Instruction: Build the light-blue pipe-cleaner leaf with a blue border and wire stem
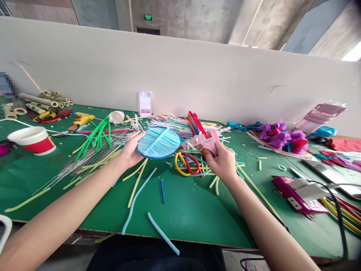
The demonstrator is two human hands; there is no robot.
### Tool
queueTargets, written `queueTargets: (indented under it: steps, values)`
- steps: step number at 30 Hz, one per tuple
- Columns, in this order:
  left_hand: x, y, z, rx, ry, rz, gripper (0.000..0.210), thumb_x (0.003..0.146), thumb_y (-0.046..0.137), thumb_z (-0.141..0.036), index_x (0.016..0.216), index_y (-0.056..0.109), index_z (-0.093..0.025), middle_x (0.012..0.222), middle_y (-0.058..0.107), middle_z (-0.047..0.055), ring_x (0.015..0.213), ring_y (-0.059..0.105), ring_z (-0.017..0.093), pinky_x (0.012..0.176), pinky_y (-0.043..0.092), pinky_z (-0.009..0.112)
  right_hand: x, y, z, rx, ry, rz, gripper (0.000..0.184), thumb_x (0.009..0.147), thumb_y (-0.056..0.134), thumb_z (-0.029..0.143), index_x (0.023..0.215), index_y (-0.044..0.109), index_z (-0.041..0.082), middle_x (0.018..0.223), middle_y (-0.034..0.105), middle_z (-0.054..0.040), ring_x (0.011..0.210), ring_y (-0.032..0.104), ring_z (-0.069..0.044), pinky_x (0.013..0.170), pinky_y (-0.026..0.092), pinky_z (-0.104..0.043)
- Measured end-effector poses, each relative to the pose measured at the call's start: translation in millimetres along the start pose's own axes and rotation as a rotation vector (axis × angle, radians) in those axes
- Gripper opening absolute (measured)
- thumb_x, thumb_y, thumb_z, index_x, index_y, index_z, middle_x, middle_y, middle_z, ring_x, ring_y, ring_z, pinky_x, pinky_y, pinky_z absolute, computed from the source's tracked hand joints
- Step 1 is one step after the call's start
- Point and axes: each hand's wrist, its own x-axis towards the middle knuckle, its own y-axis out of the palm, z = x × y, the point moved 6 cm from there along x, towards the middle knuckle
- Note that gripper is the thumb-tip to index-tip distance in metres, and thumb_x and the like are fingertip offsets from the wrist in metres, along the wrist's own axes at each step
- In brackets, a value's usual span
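Note:
My left hand (132, 150) grips the left edge of a round light-blue disc (158, 142) with a darker blue rim and a raised strip across its middle. A pink glue gun (208, 142) is in my right hand (222, 160), its nozzle pointing left at the disc's right edge; whether they touch I cannot tell. Below the nozzle lie scissors (182, 165) with yellow and red handles. Several yellow and blue pipe cleaners (138, 199) rest under and in front of the disc, with a short dark-blue piece (163, 192) nearby.
Bundled pipe cleaners (180, 122) lie behind my hands. To the left are a paper cup (32, 140), a yellow glue gun (83, 119) and bamboo pieces (42, 101). Purple flowers (282, 135) and a magenta power strip (299, 195) with cables are at right. A white partition (180, 75) stands behind.

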Motion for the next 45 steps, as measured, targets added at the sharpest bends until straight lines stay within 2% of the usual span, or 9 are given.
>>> queueTargets:
  steps: [7, 14, 18, 25, 34, 40, 45]
  values:
    - [-0.2, -0.2, -0.4, 0.019, 0.005, -0.014, 0.035, 0.102, 0.044, -0.025, 0.115, 0.07, -0.007, 0.094, 0.08, 0.011, 0.078, 0.076, 0.022, 0.082, 0.061, 0.034, -0.5, 1.4, -3.1, -0.031, -0.004, -0.004, 0.025, 0.082, 0.054, 0.037, 0.07, 0.036, 0.025, 0.051, 0.039, 0.0055, 0.043, 0.032, -0.012, 0.046, 0.026, -0.025]
    - [2.0, -2.3, 0.5, 0.008, 0.005, -0.006, 0.037, 0.102, 0.044, -0.025, 0.121, 0.068, -0.005, 0.099, 0.079, 0.013, 0.082, 0.076, 0.023, 0.083, 0.061, 0.036, 0.1, 1.1, -4.2, -0.051, 0.004, -0.007, 0.024, 0.082, 0.054, 0.038, 0.069, 0.039, 0.025, 0.051, 0.043, 0.0044, 0.043, 0.034, -0.012, 0.046, 0.027, -0.025]
    - [1.9, -1.7, 0.2, 0.012, 0.005, -0.004, 0.037, 0.102, 0.045, -0.025, 0.122, 0.067, -0.005, 0.1, 0.079, 0.013, 0.081, 0.077, 0.023, 0.079, 0.061, 0.035, 2.0, -1.0, -1.9, -0.062, 0.011, -0.036, 0.029, 0.08, 0.056, 0.041, 0.066, 0.034, 0.026, 0.051, 0.042, 0.0044, 0.043, 0.036, -0.013, 0.046, 0.028, -0.025]
    - [0.7, -0.4, 0.3, 0.003, -0.009, -0.007, 0.037, 0.102, 0.043, -0.026, 0.12, 0.069, -0.005, 0.096, 0.08, 0.012, 0.08, 0.077, 0.024, 0.077, 0.062, 0.035, 3.1, -5.7, -0.6, -0.097, 0.115, -0.12, 0.04, 0.074, 0.063, 0.047, 0.066, 0.029, 0.027, 0.05, 0.043, 0.0058, 0.043, 0.038, -0.012, 0.045, 0.029, -0.025]
    - [1.0, 0.0, 0.6, 0.008, -0.013, 0.0, 0.037, 0.102, 0.042, -0.026, 0.118, 0.069, -0.005, 0.097, 0.08, 0.013, 0.079, 0.077, 0.024, 0.075, 0.063, 0.035, 0.9, -2.0, 6.3, -0.057, 0.041, -0.049, 0.033, 0.076, 0.058, 0.041, 0.065, 0.03, 0.027, 0.05, 0.042, 0.0053, 0.044, 0.039, -0.012, 0.046, 0.029, -0.025]
    - [1.3, -0.1, 1.3, 0.014, -0.011, 0.013, 0.037, 0.102, 0.043, -0.027, 0.119, 0.07, -0.008, 0.096, 0.08, 0.012, 0.079, 0.077, 0.024, 0.075, 0.063, 0.035, 0.6, -1.0, 5.3, -0.034, 0.019, -0.031, 0.034, 0.077, 0.058, 0.039, 0.065, 0.029, 0.027, 0.049, 0.04, 0.0057, 0.043, 0.036, -0.012, 0.046, 0.028, -0.026]
    - [2.2, -0.2, 0.7, 0.002, 0.005, 0.018, 0.036, 0.102, 0.044, -0.025, 0.118, 0.07, -0.005, 0.098, 0.08, 0.013, 0.08, 0.077, 0.024, 0.074, 0.063, 0.034, -0.3, -0.2, 2.7, -0.037, 0.007, -0.028, 0.035, 0.078, 0.058, 0.038, 0.066, 0.027, 0.027, 0.05, 0.04, 0.0057, 0.044, 0.038, -0.012, 0.047, 0.029, -0.025]
